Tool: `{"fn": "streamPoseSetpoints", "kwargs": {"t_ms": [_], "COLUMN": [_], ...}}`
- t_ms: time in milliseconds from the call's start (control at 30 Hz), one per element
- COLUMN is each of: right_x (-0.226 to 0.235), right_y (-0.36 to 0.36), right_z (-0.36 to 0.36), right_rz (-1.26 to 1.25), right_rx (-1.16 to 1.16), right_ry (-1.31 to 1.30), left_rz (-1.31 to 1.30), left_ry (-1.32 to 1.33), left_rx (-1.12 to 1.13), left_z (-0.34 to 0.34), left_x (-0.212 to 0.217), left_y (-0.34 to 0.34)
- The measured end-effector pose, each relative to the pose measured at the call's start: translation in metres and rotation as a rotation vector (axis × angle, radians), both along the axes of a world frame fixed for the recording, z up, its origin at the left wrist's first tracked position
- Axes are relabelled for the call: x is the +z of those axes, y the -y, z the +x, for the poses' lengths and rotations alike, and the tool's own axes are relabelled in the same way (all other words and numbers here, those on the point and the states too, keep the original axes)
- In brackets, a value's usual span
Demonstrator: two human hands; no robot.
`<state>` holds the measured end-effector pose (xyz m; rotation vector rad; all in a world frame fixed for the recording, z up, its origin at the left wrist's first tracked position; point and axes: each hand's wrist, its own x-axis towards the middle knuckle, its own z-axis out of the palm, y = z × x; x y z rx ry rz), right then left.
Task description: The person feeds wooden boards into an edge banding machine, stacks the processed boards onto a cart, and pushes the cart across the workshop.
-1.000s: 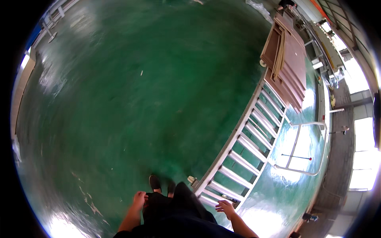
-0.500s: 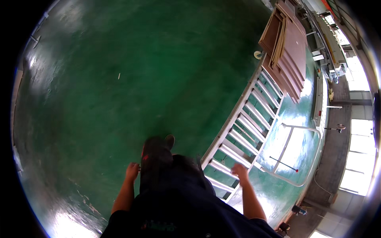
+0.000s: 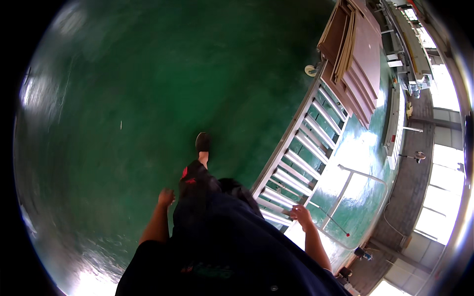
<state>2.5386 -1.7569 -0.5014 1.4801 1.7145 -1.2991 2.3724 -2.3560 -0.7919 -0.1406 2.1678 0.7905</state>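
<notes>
At my left side hangs my left hand (image 3: 167, 197), slightly blurred, its fingers curled in and nothing seen in them. My right hand (image 3: 300, 215) is on the other side, fingers loosely bent and apart, holding nothing that I can see. It appears over the near end of a roller conveyor (image 3: 296, 158) with a pale metal frame and silver rollers; whether it touches the frame I cannot tell. One foot in a dark shoe (image 3: 202, 142) is stretched forward on the green floor (image 3: 148, 98).
A stack of reddish-brown boards (image 3: 363, 64) lies on the conveyor's far end, beside a caster wheel (image 3: 310, 70). A bent metal tube frame (image 3: 363, 173) stands right of the conveyor. Further right are machinery (image 3: 407, 49) and a wall with bright windows (image 3: 442, 172).
I have stepped forward, and a shoe and bare ankle now show ahead of my dark trousers. Both hands swing a little; the conveyor and boards have shifted slightly in view.
</notes>
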Motion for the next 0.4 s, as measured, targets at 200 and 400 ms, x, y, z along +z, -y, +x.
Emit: {"fn": "streamPoseSetpoints", "kwargs": {"t_ms": [200, 400], "right_x": [0.015, -0.033], "right_y": [-0.057, -0.154], "right_z": [-0.020, -0.098], "right_rz": [0.048, -0.041], "right_rx": [-0.399, -0.244], "right_ry": [-0.061, -0.013], "left_rz": [0.323, 0.359], "left_ry": [0.156, 0.136], "left_rx": [0.437, 0.460], "left_z": [-0.235, -0.339], "left_x": [0.146, 0.152], "left_y": [-0.253, -0.390]}}
